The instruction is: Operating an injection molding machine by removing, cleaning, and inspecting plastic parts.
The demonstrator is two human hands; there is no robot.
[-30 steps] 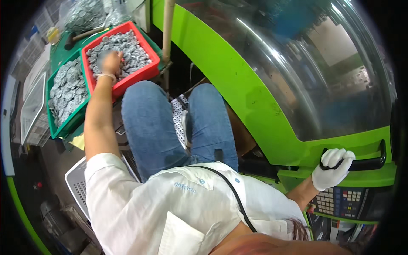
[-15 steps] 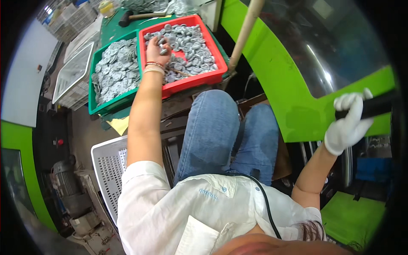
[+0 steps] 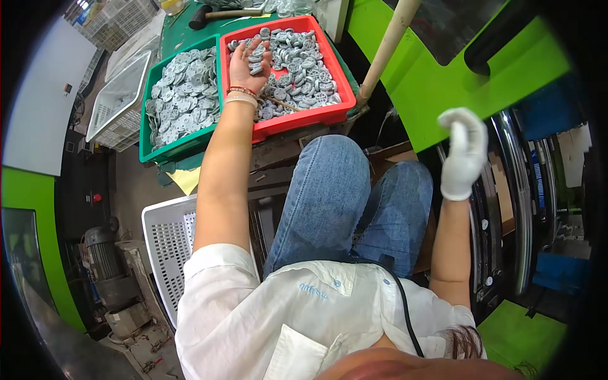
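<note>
My left hand [image 3: 249,66] is bare and turned palm up over the red tray [image 3: 303,118]. Its curled fingers cradle a few small grey round parts [image 3: 256,66] shaped like little wheels. More grey wheel-like parts [image 3: 307,79] lie in the red tray, whose floor shows near the hand. To its left, a green tray [image 3: 182,147] is heaped with similar grey discs [image 3: 180,95]. My right hand [image 3: 465,151], in a white glove, is raised at the right with bent fingers and nothing visible in it. A black handle [image 3: 503,38] on the green machine door stands apart from it.
A wooden pole [image 3: 389,54] leans beside the red tray. Behind the trays lies a hammer [image 3: 201,17] on the green table. White crates [image 3: 117,120] stand at the left, and a white perforated basket [image 3: 166,237] is below my left arm. Metal machine bars [image 3: 516,190] are at the right.
My right hand has let go of the black handle and moved left. The green door has shifted, baring more of the machine's bars. My left hand has turned more palm up, still holding grey parts.
</note>
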